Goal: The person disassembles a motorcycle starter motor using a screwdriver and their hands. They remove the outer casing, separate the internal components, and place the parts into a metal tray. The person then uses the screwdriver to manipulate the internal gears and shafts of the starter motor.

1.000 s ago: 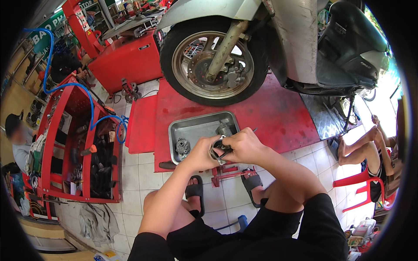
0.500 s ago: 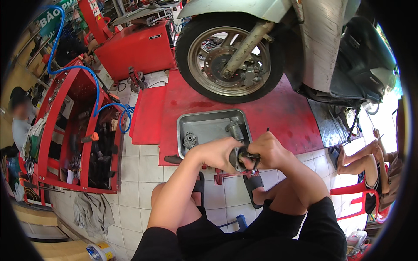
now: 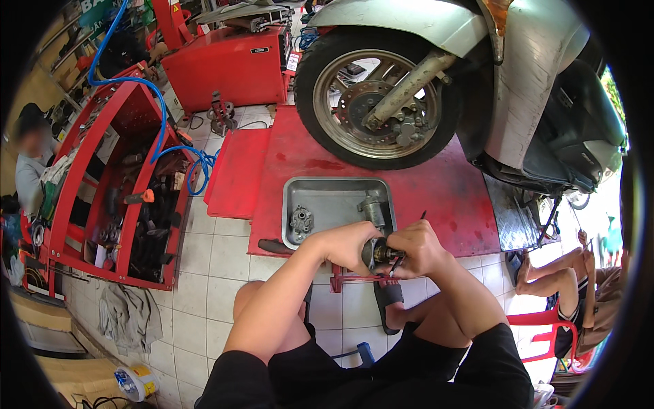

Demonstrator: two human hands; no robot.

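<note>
Above the near edge of the metal tray (image 3: 338, 182), my left hand (image 3: 351, 247) is closed round a round metal motor part (image 3: 370, 255). My right hand (image 3: 415, 247) presses close against it on the right, its fingers closed on a thin dark tool (image 3: 424, 215) whose end sticks up past the knuckles. A dark, brassy piece (image 3: 388, 253) shows between the hands; its exact kind is unclear. Inside the tray, a metal cover-like casting (image 3: 301, 219) lies at the left and a cylindrical metal motor (image 3: 371, 208) at the right.
The tray rests on a red lift platform (image 3: 436, 204), below a scooter's front wheel (image 3: 378, 102). A red tool cart (image 3: 122, 184) with a blue air hose (image 3: 161, 116) stands at the left. Another person sits on a red chair (image 3: 545, 334) at the right. A grey cloth (image 3: 129, 317) lies on the floor.
The whole view has shifted a little. The part between my hands has turned, and the dark brassy piece shows more plainly. Both hands keep their hold over the tray's near edge.
</note>
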